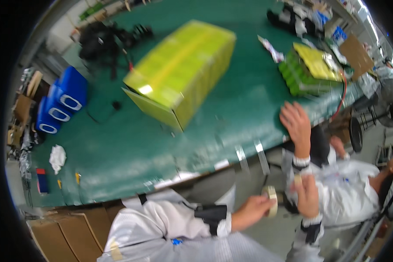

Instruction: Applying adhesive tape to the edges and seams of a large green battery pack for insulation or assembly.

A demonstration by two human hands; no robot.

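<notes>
Below the table's front edge, my left hand (252,212) is closed on a roll of cream-coloured tape (272,201). To its right, my right hand (308,198) is raised with its fingers closed at a pale strip (298,180). The strip looks like tape, though blur hides whether it joins the roll. On the table beyond both hands lies a large yellow-green block (183,65), apart from them, wrapped in a shiny layer with a yellow band along its top. A panel edge stands slightly away at its near end.
A co-worker's hand (296,124) rests on the green table (131,153), near a smaller green pack (310,72) with a red wire. Blue bins (72,89) line the left edge. Black cables (98,43) lie at the back left. Cardboard boxes (70,231) stand below the table, lower left.
</notes>
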